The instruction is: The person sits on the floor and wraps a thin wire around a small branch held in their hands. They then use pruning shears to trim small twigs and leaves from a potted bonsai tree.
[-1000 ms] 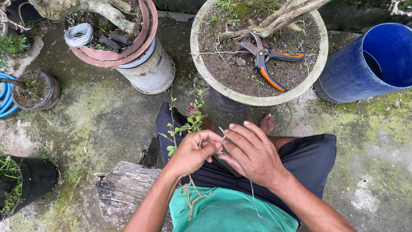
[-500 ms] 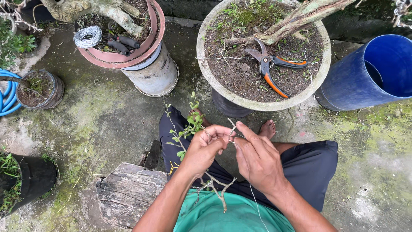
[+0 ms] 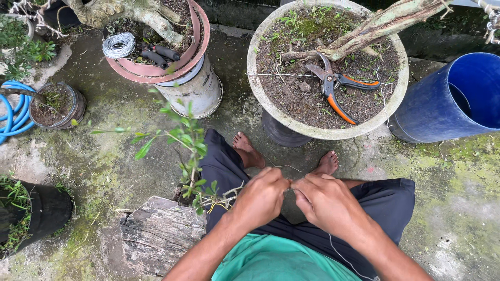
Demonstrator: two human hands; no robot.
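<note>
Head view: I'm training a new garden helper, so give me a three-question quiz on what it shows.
1. True or false: the pruning shears lie on the soil of the round grey pot.
2. What does the left hand hold? A) a leafy twig B) a trowel C) a hose
3. What colour is the barrel at the right?

Key: 1 true; 2 A; 3 blue. The right hand meets the left at the fingertips.

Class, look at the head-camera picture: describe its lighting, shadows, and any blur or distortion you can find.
Head view: soft, even daylight with no hard shadows or glare; the left hand and right hand are sharp, as are the pruning shears; the leafy sprig close to the lens looks slightly soft; the round concrete pot and blue barrel bow outward near the edges, a wide-angle effect.
</note>
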